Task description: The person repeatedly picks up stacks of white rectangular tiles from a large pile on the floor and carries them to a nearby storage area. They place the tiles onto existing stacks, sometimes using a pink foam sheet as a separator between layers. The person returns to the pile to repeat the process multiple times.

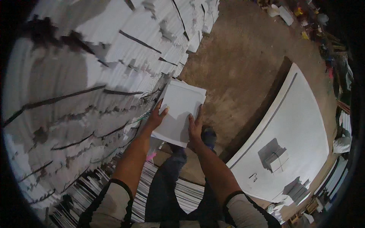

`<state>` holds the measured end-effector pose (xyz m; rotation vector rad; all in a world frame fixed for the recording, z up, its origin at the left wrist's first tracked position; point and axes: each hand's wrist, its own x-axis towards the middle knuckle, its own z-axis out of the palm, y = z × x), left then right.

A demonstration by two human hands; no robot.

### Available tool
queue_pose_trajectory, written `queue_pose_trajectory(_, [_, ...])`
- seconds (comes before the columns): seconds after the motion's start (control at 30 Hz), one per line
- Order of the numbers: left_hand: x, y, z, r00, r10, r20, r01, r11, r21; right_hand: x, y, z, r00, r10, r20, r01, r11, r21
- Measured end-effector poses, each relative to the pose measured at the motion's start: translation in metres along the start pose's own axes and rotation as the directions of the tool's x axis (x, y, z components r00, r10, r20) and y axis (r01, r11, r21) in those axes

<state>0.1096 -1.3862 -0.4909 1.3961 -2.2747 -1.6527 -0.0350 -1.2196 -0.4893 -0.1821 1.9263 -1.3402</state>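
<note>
Between my two hands is a stack of white paper sheets (178,110), held in front of my legs, its top face flat and blank. My left hand (156,116) grips the stack's left edge, the thumb lying on top. On the opposite edge my right hand (195,123) is closed the same way, thumb on the upper face and fingers along the side. The fingers under the stack are hidden. A few sheets stick out unevenly at the far right corner.
High piles of white paper (125,57) rise along the left, close to my left arm. On the right stands a white-topped table (296,125) with a tied paper bundle (277,159) and scissors (253,176) on it. Brown floor (235,57) lies between. Clutter (304,19) is at the far right.
</note>
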Motion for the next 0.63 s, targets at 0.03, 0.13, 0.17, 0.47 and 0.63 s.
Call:
queue_pose_trajectory(0.03, [0.014,-0.009,-0.003,1.000,-0.016,0.012,0.015,0.999,0.047,0.011,0.016,0.011,0.999,0.045,0.002,-0.045,0.999,0.006])
queue_pose_trajectory(0.13, [0.045,-0.042,-0.006,0.999,-0.042,0.020,0.038,0.984,0.176,0.036,0.053,0.040,0.992,-0.121,-0.037,0.124,0.990,0.070])
queue_pose_trajectory(0.17, [0.052,-0.054,-0.008,0.999,-0.024,0.029,0.019,0.987,0.159,0.042,0.063,0.047,0.989,-0.140,-0.045,0.143,0.987,0.075])
queue_pose_trajectory(0.47, [0.067,-0.086,0.000,0.999,-0.033,-0.039,0.039,0.986,0.159,0.064,0.089,0.077,0.994,-0.083,-0.073,0.082,0.996,-0.016])
queue_pose_trajectory(0.63, [0.025,-0.108,0.036,0.950,0.173,-0.260,0.029,0.780,0.625,0.065,0.124,0.111,0.975,-0.197,-0.102,0.194,0.980,-0.035])
